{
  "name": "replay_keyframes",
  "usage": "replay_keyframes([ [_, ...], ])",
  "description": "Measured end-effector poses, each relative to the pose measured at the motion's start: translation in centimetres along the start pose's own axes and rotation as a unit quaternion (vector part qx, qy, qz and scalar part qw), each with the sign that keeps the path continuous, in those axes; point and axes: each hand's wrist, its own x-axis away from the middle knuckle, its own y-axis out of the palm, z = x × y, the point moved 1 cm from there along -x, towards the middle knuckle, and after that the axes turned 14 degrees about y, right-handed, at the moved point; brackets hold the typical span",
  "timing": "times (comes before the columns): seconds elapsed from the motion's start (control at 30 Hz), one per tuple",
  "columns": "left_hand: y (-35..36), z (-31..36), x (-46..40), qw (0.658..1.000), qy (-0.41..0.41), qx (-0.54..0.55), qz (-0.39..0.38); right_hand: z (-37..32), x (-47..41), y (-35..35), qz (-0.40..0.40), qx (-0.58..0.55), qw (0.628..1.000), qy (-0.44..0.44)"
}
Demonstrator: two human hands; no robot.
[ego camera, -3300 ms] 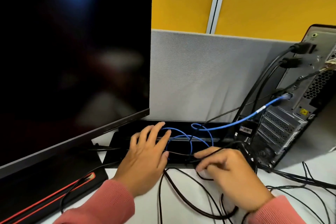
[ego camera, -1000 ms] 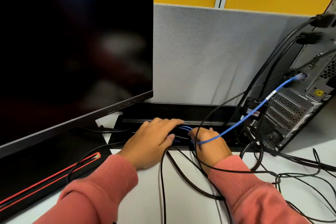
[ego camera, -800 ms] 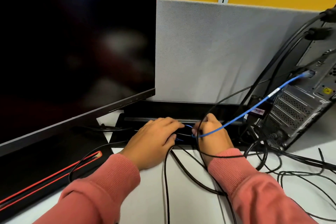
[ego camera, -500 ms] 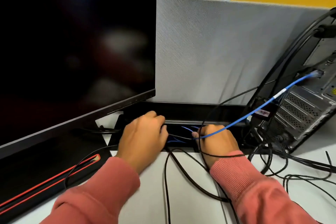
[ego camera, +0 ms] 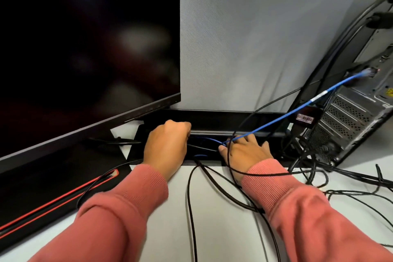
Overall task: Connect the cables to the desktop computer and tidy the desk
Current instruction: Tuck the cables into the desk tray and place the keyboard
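Two pink sleeves [ego camera: 119, 217] reach over the white counter [ego camera: 223, 236], where several black cables [ego camera: 189, 202] cross between the arms and tangle at the right edge, leaving bare room only near the front. At the counter's back edge one black tray [ego camera: 212, 120] runs along the grey partition [ego camera: 244, 49]; the left hand [ego camera: 165, 147] is curled at its lip, though I cannot tell on what, and the right hand [ego camera: 246, 152] lies in it with fingers [ego camera: 253, 139] apart, the one blue cable [ego camera: 276, 120] passing over them. That cable rises to the one computer [ego camera: 361, 102] tilted at far right, while one dark monitor [ego camera: 85, 49] fills the left.
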Motion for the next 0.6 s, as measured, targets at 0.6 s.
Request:
replay_keyframes([
  [0.6, -5.7, -3.1, 5.9, 0.985, 0.091, 0.01, -0.144, 3.4, 8.6, -2.4, -0.051, 0.001, 0.995, -0.083],
])
